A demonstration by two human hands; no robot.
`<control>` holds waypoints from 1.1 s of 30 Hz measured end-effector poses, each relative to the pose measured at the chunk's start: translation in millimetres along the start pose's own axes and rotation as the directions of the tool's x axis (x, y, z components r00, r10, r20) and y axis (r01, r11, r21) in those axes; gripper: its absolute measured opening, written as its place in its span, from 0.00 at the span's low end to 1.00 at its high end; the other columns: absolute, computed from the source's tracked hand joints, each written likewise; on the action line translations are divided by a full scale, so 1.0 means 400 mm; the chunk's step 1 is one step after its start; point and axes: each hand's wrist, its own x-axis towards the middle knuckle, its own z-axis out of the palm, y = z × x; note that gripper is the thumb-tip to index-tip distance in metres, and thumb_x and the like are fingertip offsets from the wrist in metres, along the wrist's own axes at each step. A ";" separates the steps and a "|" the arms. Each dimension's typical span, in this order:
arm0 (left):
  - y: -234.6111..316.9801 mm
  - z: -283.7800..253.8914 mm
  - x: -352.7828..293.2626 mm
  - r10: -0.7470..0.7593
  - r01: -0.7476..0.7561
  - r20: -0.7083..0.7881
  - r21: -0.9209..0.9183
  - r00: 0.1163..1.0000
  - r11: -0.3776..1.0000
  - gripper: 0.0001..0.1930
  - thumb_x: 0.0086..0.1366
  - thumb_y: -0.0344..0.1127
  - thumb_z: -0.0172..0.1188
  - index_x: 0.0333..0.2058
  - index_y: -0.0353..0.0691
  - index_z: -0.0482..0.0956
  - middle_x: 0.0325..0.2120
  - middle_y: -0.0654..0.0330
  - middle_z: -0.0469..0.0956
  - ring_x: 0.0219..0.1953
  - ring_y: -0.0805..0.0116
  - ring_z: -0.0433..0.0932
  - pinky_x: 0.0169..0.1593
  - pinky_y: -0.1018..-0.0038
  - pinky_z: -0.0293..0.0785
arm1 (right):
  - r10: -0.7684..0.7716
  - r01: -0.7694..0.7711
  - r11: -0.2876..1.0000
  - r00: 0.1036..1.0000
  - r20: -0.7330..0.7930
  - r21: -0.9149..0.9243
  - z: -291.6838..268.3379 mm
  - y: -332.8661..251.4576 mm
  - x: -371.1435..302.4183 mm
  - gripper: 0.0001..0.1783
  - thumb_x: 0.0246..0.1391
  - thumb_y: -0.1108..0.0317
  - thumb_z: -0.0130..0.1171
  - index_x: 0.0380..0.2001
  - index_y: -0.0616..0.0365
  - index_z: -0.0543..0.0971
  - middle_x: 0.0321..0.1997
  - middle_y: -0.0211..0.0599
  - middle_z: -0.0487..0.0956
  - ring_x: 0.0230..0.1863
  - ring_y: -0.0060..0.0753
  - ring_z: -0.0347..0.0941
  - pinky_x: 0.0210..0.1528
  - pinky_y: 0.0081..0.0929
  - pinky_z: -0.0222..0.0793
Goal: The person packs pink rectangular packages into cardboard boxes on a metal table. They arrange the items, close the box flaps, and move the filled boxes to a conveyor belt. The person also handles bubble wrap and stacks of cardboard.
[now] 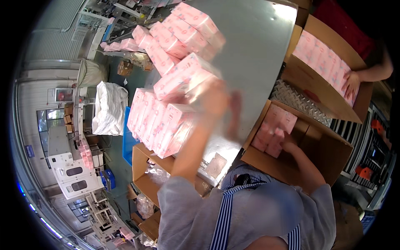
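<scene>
My left hand, smeared by motion, is at the near side of a pile of pink-and-white tissue packs on the metal table; whether it grips one is unclear. Below it stands a row of upright packs. My right hand reaches down into an open cardboard carton. Its fingers close against a pink tissue pack there, partly hidden. Other packs lie in the same carton, at its far left end.
A co-worker's hand rests on packs in another open carton at the far right. Roller conveyor runs beside the cartons. An open box with clear plastic, a blue bin and a white sack stand left of the table.
</scene>
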 end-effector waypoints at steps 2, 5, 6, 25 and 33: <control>-0.253 -0.079 0.056 -0.125 0.166 -0.177 0.242 0.976 0.956 0.31 0.47 0.45 0.66 0.51 0.41 0.71 0.47 0.52 0.72 0.53 0.54 0.68 0.55 0.60 0.65 | -0.278 0.279 0.960 0.959 0.052 -0.016 -0.137 -0.191 -0.056 0.22 0.46 0.74 0.56 0.48 0.63 0.71 0.48 0.49 0.74 0.49 0.50 0.71 0.51 0.36 0.69; -0.349 -0.136 0.099 -0.305 0.331 -0.130 0.308 0.944 0.892 0.42 0.43 0.51 0.68 0.56 0.38 0.65 0.50 0.52 0.69 0.53 0.54 0.66 0.56 0.53 0.60 | -0.612 0.626 0.779 0.771 -0.178 0.037 -0.213 -0.432 -0.052 0.16 0.47 0.75 0.55 0.43 0.59 0.74 0.45 0.44 0.75 0.46 0.49 0.72 0.48 0.38 0.68; -0.372 -0.093 0.111 -0.226 0.254 -0.123 0.318 0.966 0.913 0.45 0.42 0.53 0.68 0.57 0.38 0.63 0.52 0.51 0.68 0.54 0.54 0.66 0.57 0.52 0.59 | -0.681 0.692 0.721 0.700 -0.214 -0.031 -0.256 -0.551 -0.062 0.16 0.47 0.75 0.56 0.43 0.59 0.75 0.45 0.43 0.75 0.46 0.47 0.72 0.49 0.39 0.68; -0.597 -0.282 -0.408 -0.631 0.584 0.111 0.282 0.768 0.761 0.45 0.44 0.66 0.64 0.51 0.32 0.69 0.46 0.44 0.73 0.45 0.48 0.75 0.44 0.59 0.72 | -0.933 0.882 0.107 0.248 0.259 -0.460 -0.068 -1.023 -0.024 0.34 0.37 0.70 0.64 0.53 0.49 0.69 0.56 0.35 0.68 0.61 0.41 0.60 0.66 0.55 0.44; -0.659 -0.073 -0.506 -0.440 0.733 0.634 -0.675 0.636 0.086 0.43 0.55 0.60 0.61 0.59 0.33 0.62 0.54 0.52 0.70 0.54 0.66 0.70 0.57 0.70 0.64 | -0.273 -0.309 0.516 0.825 0.495 0.799 0.056 -0.826 -0.096 0.39 0.53 0.59 0.61 0.61 0.62 0.54 0.55 0.42 0.68 0.54 0.32 0.66 0.55 0.33 0.63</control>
